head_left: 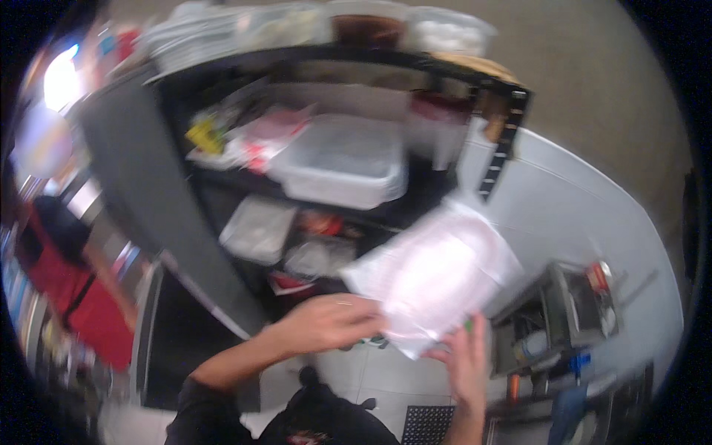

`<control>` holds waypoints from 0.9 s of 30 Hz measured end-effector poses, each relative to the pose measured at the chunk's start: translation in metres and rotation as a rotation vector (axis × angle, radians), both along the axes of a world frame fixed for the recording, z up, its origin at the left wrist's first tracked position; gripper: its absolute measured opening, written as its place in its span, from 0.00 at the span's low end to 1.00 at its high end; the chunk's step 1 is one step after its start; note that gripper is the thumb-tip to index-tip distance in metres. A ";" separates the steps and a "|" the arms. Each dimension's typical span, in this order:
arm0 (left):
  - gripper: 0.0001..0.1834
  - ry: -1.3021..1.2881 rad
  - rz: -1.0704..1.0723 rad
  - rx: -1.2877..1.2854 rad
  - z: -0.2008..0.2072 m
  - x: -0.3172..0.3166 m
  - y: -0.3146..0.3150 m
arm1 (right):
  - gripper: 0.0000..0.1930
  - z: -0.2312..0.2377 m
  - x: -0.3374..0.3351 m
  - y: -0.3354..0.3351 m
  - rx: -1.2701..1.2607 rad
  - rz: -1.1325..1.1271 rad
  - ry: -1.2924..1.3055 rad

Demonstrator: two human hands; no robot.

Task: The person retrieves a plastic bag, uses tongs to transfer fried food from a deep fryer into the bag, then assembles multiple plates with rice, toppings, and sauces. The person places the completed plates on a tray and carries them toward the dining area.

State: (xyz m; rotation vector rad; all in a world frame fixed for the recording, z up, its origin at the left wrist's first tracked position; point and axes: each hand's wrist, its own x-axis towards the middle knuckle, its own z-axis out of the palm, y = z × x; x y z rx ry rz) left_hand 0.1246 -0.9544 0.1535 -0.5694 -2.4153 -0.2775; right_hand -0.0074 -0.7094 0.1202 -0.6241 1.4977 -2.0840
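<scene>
A flat white bag (445, 274) with a pinkish sheen, which looks like thin plastic, hangs tilted in front of the shelves. At its lower left edge, my left hand (337, 322) is closed with fingers and thumb pinching it. My right hand (463, 356) grips its lower right corner between thumb and fingers. Blur hides whether anything lies inside the bag. A small green spot shows beside my right fingertips.
A black shelf unit holds clear plastic tubs (341, 159), a lidded container (259, 230) and packets. A grey panel (163, 185) stands at left, with a person in a red apron (78, 297) beyond. Metal equipment (552, 319) is at right.
</scene>
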 end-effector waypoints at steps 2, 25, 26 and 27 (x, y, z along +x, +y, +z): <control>0.15 -0.034 -0.119 -0.016 -0.040 -0.023 0.043 | 0.32 -0.028 0.003 0.054 0.081 -0.160 -0.136; 0.15 -2.112 -0.668 0.656 -0.200 -0.192 0.456 | 0.36 -0.170 0.125 0.378 0.426 -1.464 -0.418; 0.15 -2.126 -0.699 0.602 -0.198 -0.199 0.479 | 0.36 -0.175 0.125 0.395 0.433 -1.502 -0.409; 0.16 -2.143 -0.741 0.537 -0.194 -0.209 0.504 | 0.36 -0.186 0.124 0.411 0.371 -1.547 -0.384</control>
